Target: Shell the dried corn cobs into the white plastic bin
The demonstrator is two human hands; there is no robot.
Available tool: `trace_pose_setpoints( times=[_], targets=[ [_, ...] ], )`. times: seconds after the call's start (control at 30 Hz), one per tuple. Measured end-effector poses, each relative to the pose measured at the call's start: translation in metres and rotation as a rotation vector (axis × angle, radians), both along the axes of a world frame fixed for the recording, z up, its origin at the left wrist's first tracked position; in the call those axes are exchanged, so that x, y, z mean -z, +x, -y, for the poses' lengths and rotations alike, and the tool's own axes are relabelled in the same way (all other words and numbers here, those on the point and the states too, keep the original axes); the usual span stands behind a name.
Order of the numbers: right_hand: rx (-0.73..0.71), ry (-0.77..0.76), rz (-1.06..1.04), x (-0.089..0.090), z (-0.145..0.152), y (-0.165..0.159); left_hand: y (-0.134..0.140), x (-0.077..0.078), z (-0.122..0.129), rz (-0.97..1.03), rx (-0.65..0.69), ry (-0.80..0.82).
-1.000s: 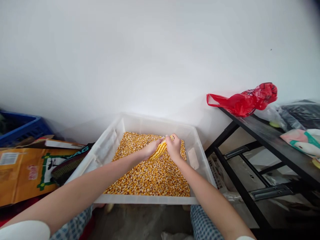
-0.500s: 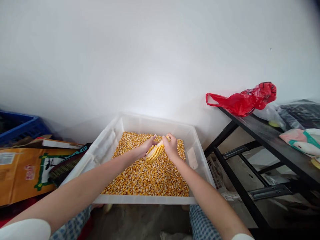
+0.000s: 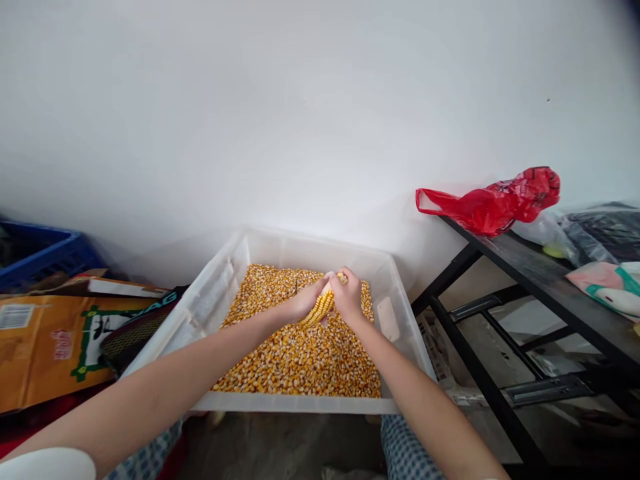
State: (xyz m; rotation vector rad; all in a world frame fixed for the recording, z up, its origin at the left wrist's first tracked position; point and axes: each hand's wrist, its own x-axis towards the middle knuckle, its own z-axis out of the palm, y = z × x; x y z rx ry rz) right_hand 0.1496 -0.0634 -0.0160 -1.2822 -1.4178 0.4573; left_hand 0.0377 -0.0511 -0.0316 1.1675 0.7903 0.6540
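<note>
Both my hands are closed around one yellow corn cob [image 3: 319, 310], held tilted above the bin. My left hand [image 3: 309, 299] wraps its left side, with the thumb up near the right hand. My right hand [image 3: 349, 293] grips the upper right end, fingers curled over it. Rows of kernels show along the lower part, and a pale bare strip shows near the thumbs. Beneath lie loose corn kernels [image 3: 300, 363], heaped in a translucent plastic bin [image 3: 295, 403]. My hands hide part of the cob.
A black metal-framed table [image 3: 537, 267] stands at the right, with a red plastic bag [image 3: 493, 210] on its corner. To the left are an orange cardboard box [image 3: 45, 353], a dark mesh item [image 3: 133, 337] and a blue crate [image 3: 55, 252]. A white wall [image 3: 310, 120] rises behind the bin.
My left hand has slid up and right along the cob to meet my right hand, covering more of the bare strip. The view has shifted slightly.
</note>
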Motion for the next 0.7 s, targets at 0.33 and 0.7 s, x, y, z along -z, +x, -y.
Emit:
trace_pose_setpoints(
  times=[0.33,0.7],
  targets=[
    [0.091,-0.038,-0.307,0.003,-0.016,0.011,-0.022,-0.009,-0.021,-0.111,-0.047,0.110],
    [0.091,0.084,-0.060,-0.014,0.000,0.010,-0.003,0.008,-0.007,-0.023,-0.132,-0.056]
  ],
)
